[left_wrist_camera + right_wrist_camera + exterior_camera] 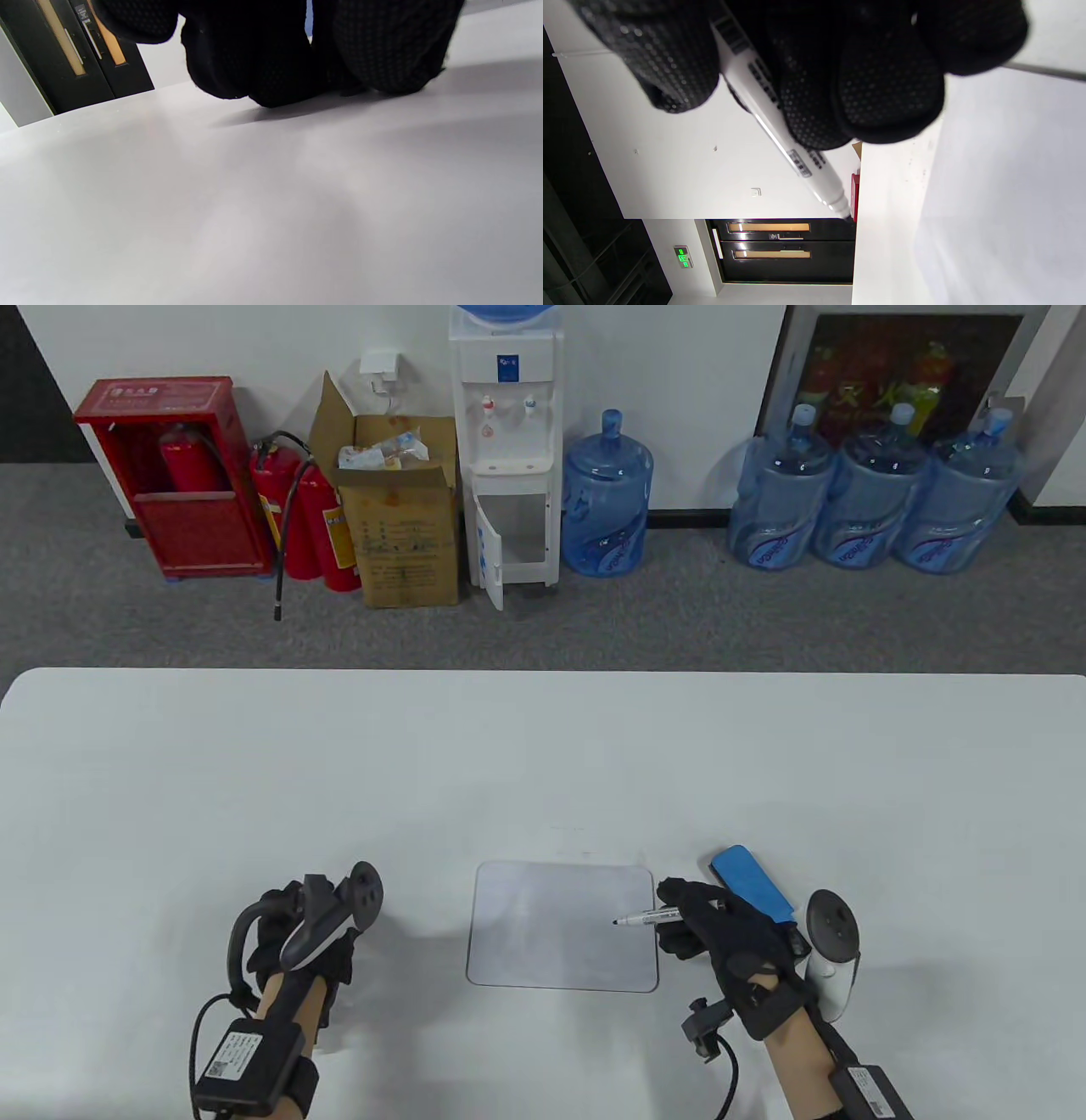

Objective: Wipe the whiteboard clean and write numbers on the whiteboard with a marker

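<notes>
A small blank whiteboard [551, 933] lies flat near the table's front edge. My right hand [696, 920] pinches a white marker [649, 915] with its cap off. The black tip points left, just above the board's right half. In the right wrist view my fingers [882, 97] wrap the marker [797, 156] beside the board [1001, 203]. A blue eraser [753, 884] lies on the table right behind that hand. My left hand [276, 929] rests left of the board, apart from it, its curled fingers [275, 63] on the table. Nothing shows inside it.
The white table [254, 780] stretches wide behind and beside the board. On the floor beyond stand a water dispenser [507, 449], several blue water bottles [865, 496], a cardboard box [407, 517] and red fire extinguishers [301, 517].
</notes>
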`<control>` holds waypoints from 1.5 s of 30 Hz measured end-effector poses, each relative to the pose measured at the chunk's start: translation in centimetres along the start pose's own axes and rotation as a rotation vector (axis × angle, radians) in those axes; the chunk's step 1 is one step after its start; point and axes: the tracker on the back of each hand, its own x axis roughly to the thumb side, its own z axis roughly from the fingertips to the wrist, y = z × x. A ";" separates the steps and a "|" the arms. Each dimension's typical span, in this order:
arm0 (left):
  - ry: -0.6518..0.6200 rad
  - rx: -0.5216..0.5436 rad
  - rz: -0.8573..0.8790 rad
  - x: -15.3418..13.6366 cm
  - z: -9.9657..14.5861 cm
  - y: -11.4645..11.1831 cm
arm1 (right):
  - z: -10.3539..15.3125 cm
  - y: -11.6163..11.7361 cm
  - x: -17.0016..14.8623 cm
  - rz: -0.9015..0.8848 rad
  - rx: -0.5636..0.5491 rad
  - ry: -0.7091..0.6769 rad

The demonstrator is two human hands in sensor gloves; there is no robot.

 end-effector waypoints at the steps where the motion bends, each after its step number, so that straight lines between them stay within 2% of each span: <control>1: 0.000 0.002 -0.004 0.1 0.0 0.0 | 0.0 0.0 0.0 0.004 0.000 0.000; 14: 0.002 -0.041 0.023 -0.2 0.3 0.0 | 0.0 0.1 0.0 0.023 0.006 -0.016; 17: -0.004 -0.053 0.018 0.0 0.6 0.9 | 0.0 -0.1 -0.1 0.015 -0.002 -0.010; 23: -0.018 -0.009 -0.014 0.6 1.6 4.6 | 0.0 -0.4 -0.1 0.021 -0.012 -0.014; 28: -0.125 0.022 0.098 3.0 2.7 6.2 | 0.0 -0.5 0.0 0.018 -0.012 -0.010; 34: -0.267 -0.057 0.246 8.1 3.2 4.3 | 0.0 -0.3 -0.2 0.071 -0.005 -0.001; 37: -0.304 -0.104 0.247 9.8 3.2 3.3 | 0.0 -0.3 -0.2 0.084 -0.004 0.004; 45: -0.330 -0.171 0.192 11.3 3.1 1.2 | -0.1 0.1 -0.6 0.129 0.016 0.019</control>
